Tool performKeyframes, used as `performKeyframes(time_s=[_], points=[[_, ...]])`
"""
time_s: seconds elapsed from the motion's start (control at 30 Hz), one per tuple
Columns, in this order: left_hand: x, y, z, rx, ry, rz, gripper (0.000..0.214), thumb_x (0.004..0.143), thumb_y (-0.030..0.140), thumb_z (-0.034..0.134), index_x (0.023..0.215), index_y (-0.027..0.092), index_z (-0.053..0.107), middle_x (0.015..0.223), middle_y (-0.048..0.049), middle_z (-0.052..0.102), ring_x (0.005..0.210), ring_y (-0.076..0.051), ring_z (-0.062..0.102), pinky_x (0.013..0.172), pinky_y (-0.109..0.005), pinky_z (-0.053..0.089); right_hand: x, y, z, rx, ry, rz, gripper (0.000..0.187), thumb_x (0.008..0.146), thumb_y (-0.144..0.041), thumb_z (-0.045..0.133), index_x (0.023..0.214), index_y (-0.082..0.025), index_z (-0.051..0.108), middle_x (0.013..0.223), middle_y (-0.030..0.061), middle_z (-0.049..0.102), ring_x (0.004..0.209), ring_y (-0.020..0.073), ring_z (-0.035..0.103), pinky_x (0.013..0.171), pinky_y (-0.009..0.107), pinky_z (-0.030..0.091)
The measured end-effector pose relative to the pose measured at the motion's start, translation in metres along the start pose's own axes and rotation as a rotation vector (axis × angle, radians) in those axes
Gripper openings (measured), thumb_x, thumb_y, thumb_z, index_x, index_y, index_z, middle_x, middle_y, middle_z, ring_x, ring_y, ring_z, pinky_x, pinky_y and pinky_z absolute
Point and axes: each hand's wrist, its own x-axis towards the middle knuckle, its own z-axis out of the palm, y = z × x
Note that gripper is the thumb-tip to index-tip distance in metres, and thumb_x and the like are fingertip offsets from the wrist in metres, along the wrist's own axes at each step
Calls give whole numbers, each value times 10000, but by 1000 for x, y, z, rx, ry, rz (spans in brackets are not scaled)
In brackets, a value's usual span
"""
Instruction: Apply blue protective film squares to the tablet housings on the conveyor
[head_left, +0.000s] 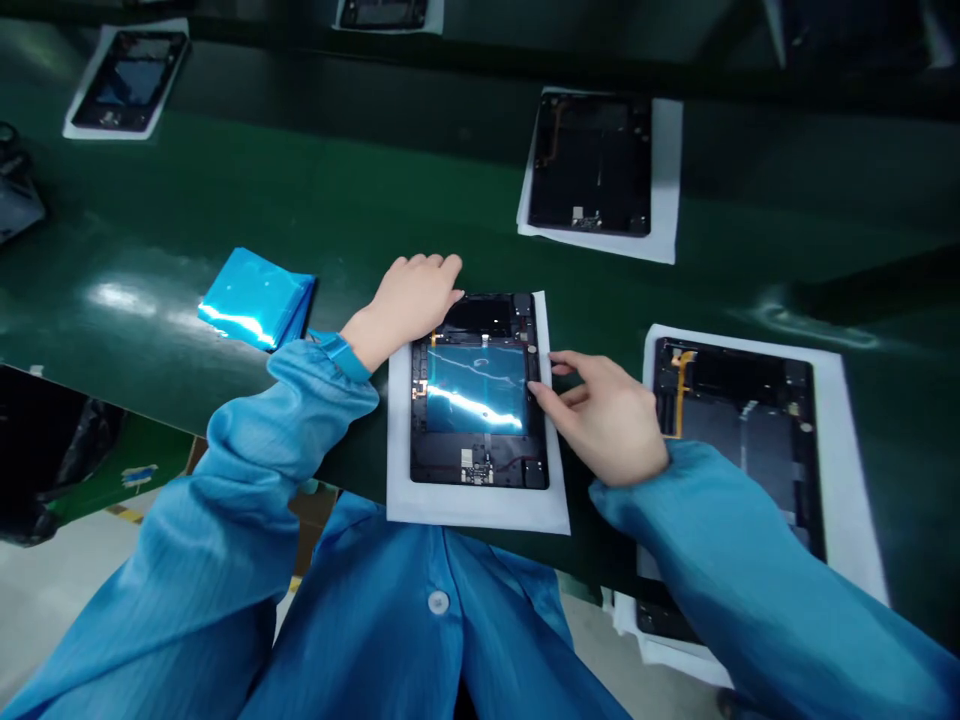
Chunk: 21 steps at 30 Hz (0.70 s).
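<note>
An opened tablet [480,455] lies in front of me with its inner parts facing up, on a white sheet [480,508]. A shiny blue film [476,385] covers its middle section. My left hand [412,300] is closed at the tablet's upper left corner, its fingertips partly hidden. At the right edge is my right hand [604,415], thumb by the frame and the other fingers bent, with a gap between thumb and fingers. Left of the tablet sits a stack of shiny blue film sheets [255,300].
Another opened tablet [735,450] rests on white sheeting at the right, partly behind my right sleeve. Farther back are an opened tablet [592,165] and a smaller-looking one [131,80] at the far left. The green table's [337,200] front edge runs close to my body.
</note>
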Motion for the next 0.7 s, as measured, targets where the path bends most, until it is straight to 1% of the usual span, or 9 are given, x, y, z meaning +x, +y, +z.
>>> performKeyframes(time_s=[0.07,0.13,0.2,0.3,0.4,0.5,0.6,0.63,0.7], points=[[5,0,4,-2,-51,41,378,1193,246,467,1454,67,672,1364,-242,740,1327,-378,701,1116,-489,534,-2,2,0,38,-24,74,441,973,-503,772,1264,-173,812,985,99,824,719,250,784,856,466,678],[5,-3,8,5,-61,70,363,1200,242,451,1420,84,693,1366,-229,729,1313,-353,698,1092,-451,532,-2,3,-1,78,-52,145,453,949,-540,800,1234,-188,816,874,66,811,750,268,810,864,470,678],[2,-4,10,16,-28,84,350,1198,223,440,1392,88,699,1391,-230,710,1324,-347,688,1093,-436,523,-1,3,-2,140,-87,208,460,927,-559,810,1202,-190,813,829,52,807,720,260,806,815,451,676],[-5,-3,6,2,18,82,346,1191,185,406,1369,70,678,1367,-243,709,1301,-350,698,1079,-431,524,2,0,-5,254,-145,282,482,907,-591,805,1142,-170,793,840,66,813,647,226,767,679,383,646],[-15,-3,-5,-93,-27,62,332,1207,218,393,1377,66,635,1185,-198,760,1096,-305,754,958,-384,546,0,-7,-8,319,-249,248,469,959,-614,732,1099,-169,783,804,62,792,626,206,725,595,332,582],[-23,-10,-11,-216,-42,33,305,1221,242,385,1371,100,610,1011,-122,761,876,-249,734,836,-354,528,-5,-13,-10,345,-293,184,453,1039,-615,653,1121,-188,781,750,34,759,631,207,703,599,325,560],[-25,-27,-9,-334,108,42,247,1205,221,409,1294,158,631,1018,-99,740,860,-239,710,829,-367,526,0,-18,-7,427,-205,157,458,1059,-637,652,1169,-212,779,844,52,797,774,238,774,725,354,627],[-25,-34,-8,-365,198,50,225,1200,234,433,1271,177,639,1044,-99,735,898,-246,710,857,-380,535,6,-20,-4,457,-176,141,465,1054,-650,658,1175,-218,781,885,63,809,832,250,791,768,365,640],[-29,-49,-7,-392,449,42,205,1196,309,489,1276,201,643,1143,-119,727,1050,-278,705,975,-429,545,31,-24,4,480,-117,97,485,1036,-680,666,1155,-225,783,922,74,811,881,263,792,803,379,643]])
